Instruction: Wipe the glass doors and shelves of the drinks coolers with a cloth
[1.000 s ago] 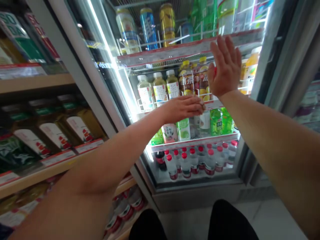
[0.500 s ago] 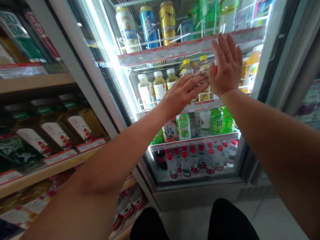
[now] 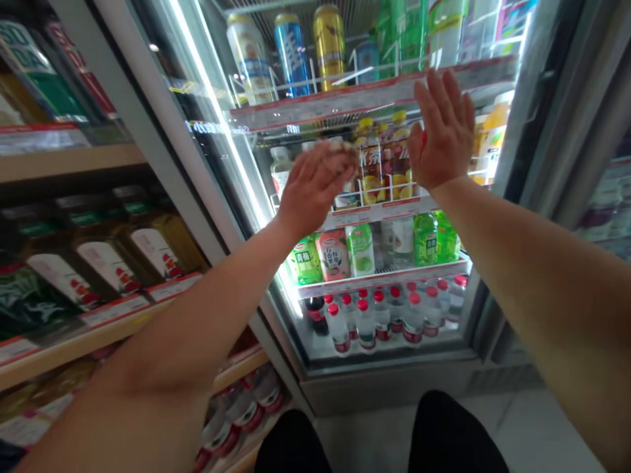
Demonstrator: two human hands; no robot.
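My left hand (image 3: 310, 184) is raised at the glass door (image 3: 263, 141) of a drinks fridge, its fingers bent over a crumpled, pale brownish cloth (image 3: 348, 154). Motion blurs the cloth's edges. Farther right, my right hand (image 3: 444, 135) lies palm-forward against the glass with its fingers stretched out. It holds nothing. Behind the glass near my hands stand tea bottles with yellow caps (image 3: 372, 161) and an orange juice bottle (image 3: 494, 135). Part of the bottle row is hidden behind my left hand.
Cans (image 3: 329, 46) stand on the fridge's upper shelf, and red-capped water bottles (image 3: 366, 322) fill its bottom. To the left, a wooden shelf (image 3: 73, 164) carries dark-capped bottles (image 3: 106, 249). My knees (image 3: 456, 433) show above the tiled floor (image 3: 367, 427).
My left hand has swept left across the glass with the cloth, away from my right hand. The right hand has stayed nearly in place, flat on the door.
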